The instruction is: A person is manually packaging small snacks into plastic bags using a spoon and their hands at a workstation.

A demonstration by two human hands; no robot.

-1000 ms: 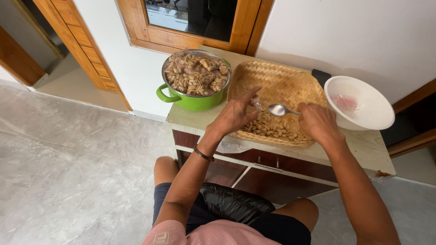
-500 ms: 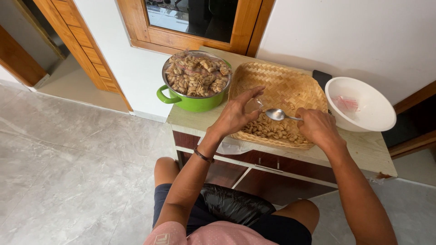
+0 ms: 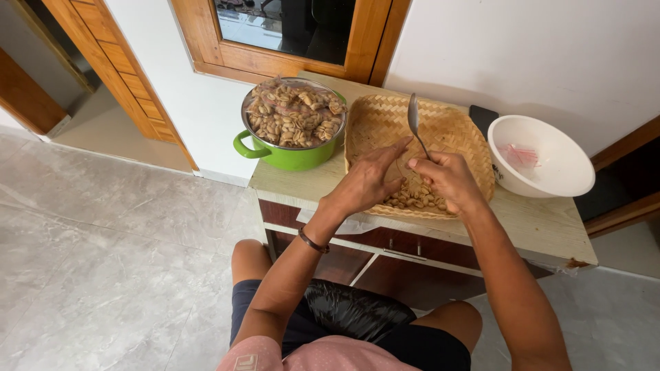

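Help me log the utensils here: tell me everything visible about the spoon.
The spoon is plain silvery metal with an oval bowl and a thin handle. It stands nearly upright, bowl up, above the woven tray. The right hand pinches its lower handle; the left hand is close beside it. Whether the bowl holds anything cannot be told.

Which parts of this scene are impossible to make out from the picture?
Head view only:
- Small clear bag between the left hand and right hand: hidden by the fingers.
- Spoon handle: covered by the right hand.
- Pink items in the white bowl: too small to identify.
- Green pot depth: buried under packed nuts.
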